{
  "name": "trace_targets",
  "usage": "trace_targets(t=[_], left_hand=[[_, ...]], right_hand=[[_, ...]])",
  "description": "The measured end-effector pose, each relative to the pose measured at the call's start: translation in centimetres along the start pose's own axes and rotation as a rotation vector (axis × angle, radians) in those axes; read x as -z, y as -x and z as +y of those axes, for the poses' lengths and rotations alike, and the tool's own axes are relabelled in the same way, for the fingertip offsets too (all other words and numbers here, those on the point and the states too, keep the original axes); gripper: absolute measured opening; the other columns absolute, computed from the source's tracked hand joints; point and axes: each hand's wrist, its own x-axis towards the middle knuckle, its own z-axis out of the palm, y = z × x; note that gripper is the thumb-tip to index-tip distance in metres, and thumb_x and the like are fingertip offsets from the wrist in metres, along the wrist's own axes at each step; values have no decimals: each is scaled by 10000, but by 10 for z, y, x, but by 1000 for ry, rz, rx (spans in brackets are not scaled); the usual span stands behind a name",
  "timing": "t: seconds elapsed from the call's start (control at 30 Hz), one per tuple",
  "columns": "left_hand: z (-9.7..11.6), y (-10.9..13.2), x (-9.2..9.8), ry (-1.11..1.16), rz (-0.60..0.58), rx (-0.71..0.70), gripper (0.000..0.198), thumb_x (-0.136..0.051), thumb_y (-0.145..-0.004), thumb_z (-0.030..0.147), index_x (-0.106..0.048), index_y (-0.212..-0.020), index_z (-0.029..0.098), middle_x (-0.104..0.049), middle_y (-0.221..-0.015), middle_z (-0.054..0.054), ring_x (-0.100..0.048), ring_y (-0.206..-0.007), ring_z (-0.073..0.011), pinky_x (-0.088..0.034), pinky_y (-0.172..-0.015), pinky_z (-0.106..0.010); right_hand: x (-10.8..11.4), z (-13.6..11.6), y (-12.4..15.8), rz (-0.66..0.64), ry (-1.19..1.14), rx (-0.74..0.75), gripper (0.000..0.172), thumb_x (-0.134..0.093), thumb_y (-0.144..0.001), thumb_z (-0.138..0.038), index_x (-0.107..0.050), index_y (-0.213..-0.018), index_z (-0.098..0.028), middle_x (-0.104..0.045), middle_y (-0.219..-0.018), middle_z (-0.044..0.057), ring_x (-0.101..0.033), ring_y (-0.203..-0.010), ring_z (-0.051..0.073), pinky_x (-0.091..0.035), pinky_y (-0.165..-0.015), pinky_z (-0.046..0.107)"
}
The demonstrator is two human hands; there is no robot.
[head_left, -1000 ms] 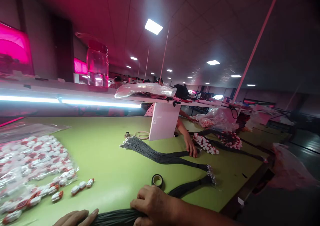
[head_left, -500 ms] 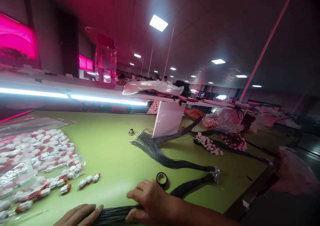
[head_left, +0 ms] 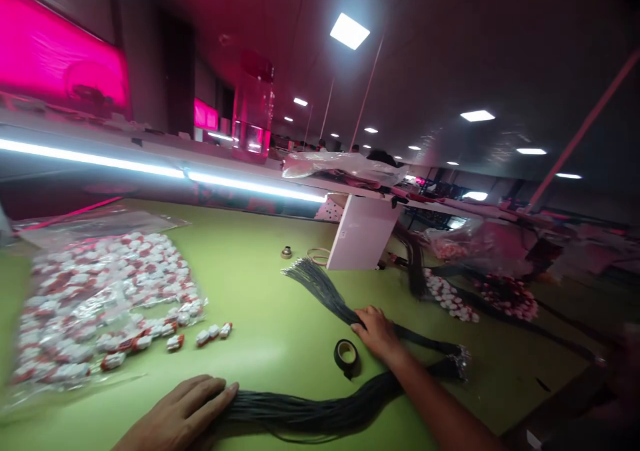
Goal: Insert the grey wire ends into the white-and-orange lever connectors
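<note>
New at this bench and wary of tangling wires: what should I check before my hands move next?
1. Left hand lies open on the near wire bundle: ok.
2. Right hand rests on the far wire bundle; grip closed round it: cannot tell.
3. Tape roll clear of the right hand: not ok, it lies right beside it.
4. Loose connectors apart from both bundles: ok.
5. Bundle tips at the right uncrossed: cannot tell, blurred.

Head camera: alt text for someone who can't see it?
The left hand lies flat on the end of a dark wire bundle on a green table; the right hand rests on a second bundle beyond. A tape roll lies between the bundles, a bag of connectors at left.
</note>
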Motion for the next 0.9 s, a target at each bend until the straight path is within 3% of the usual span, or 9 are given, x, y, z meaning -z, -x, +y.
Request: trace_targets(t=[0.13,0.2,0.27,0.33,0.4,0.47,0.57,0.77,0.9], left_hand=[[11,-6,38,-31,32,44,497,-503,-929,272,-499,-1421,343,-635,-1347,-83,-557,-1258,-309,-423,-1090,-455],[8,-11,62,-36,37,166,480,-533,-936,275,-511,-1416,291,-618,-1372,-98,-567,-1258,-281,-483,-1043,-382],[1,-15,84,-27,49,289,455,-519,-951,296,-525,-1401,231,-640,-1346,-115,-596,-1235,-266,-497,-1035,-371],[-6,-17,101,-35,66,392,432,-516,-951,331,-568,-1354,187,-658,-1322,-132,-611,-1218,-278,-495,-1039,-402],[-10,-17,109,-51,48,450,407,-516,-945,327,-607,-1306,162,-682,-1279,-141,-631,-1186,-288,-507,-1017,-426],[-12,-17,109,-63,-3,452,375,-512,-939,282,-627,-1273,155,-704,-1226,-143,-653,-1134,-289,-527,-973,-436],[-13,-24,97,-77,-79,387,347,-513,-922,197,-637,-1244,164,-713,-1138,-139,-668,-1030,-279,-550,-882,-424],[-34,-54,61,-74,-130,263,354,-550,-921,214,-621,-1266,192,-663,-1170,-137,-593,-1073,-272,-489,-943,-421],[-61,-65,48,-92,-162,223,397,-506,-971,348,-589,-1337,216,-666,-1211,-113,-560,-1143,-259,-417,-1036,-421]], right_hand=[[1,3,0,-33,-12,46,278,-612,-967,-290,-618,-1221,-177,-633,-1243,95,-643,-1059,245,-546,-894,458],[5,-3,1,-13,-19,50,292,-624,-934,-210,-642,-1213,-127,-668,-1147,165,-617,-1101,335,-510,-921,546],[7,-16,9,26,-43,93,360,-550,-955,-204,-599,-1292,-88,-620,-1230,240,-547,-1193,401,-449,-973,608],[7,-35,28,27,-96,223,423,-524,-971,-268,-544,-1374,-140,-580,-1325,193,-514,-1251,338,-447,-1038,492],[3,-52,51,-10,-200,513,438,-533,-958,-292,-535,-1391,-223,-602,-1308,130,-539,-1227,288,-482,-1020,416],[-5,-61,68,38,-270,642,391,-527,-948,-269,-584,-1334,-249,-653,-1195,117,-596,-1120,289,-548,-912,414],[-18,-54,71,156,-324,655,328,-446,-939,-145,-682,-1154,-220,-676,-1075,126,-621,-1030,281,-566,-859,420],[-23,-19,17,158,-325,734,381,-428,-876,-60,-720,-1061,-219,-702,-1026,106,-618,-1033,270,-563,-872,394],[-21,-27,-5,212,-312,673,291,-476,-901,-150,-720,-1059,-169,-705,-1023,157,-617,-1016,338,-557,-832,498]])
